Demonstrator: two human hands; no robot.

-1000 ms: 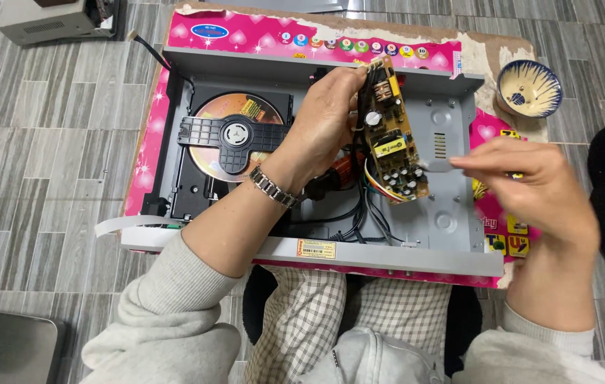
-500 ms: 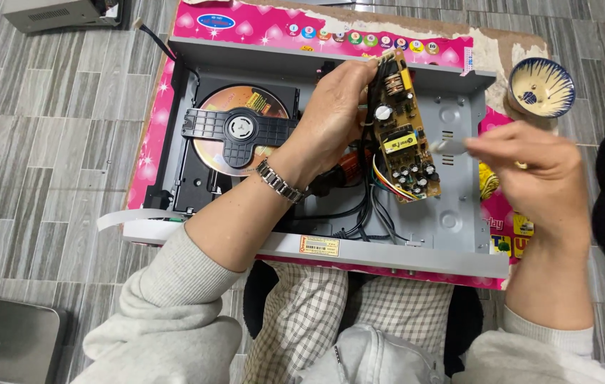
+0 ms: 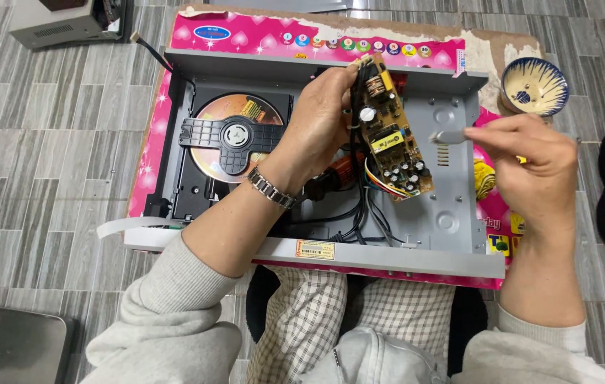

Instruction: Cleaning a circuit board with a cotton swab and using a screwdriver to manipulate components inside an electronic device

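Left hand (image 3: 320, 114) clamps the yellow circuit board (image 3: 391, 139) by its left edge, tilting it up off the grey player chassis (image 3: 452, 213), apparently to free the space beneath; wires still tether it. Right hand (image 3: 533, 160), right of the board, pinches a slim tool (image 3: 452, 135), tip aimed at the board. Disc tray (image 3: 235, 135) lies left of the board; 1 small bowl (image 3: 534, 85) sits upper right.

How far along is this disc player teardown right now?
Done: the player's cover is off, leaving the grey chassis open. In hand: the left hand holds the yellow circuit board tilted up off the chassis, its wires still attached; the right hand holds a small white piece. Left: the disc drive remains mounted, disc inside.
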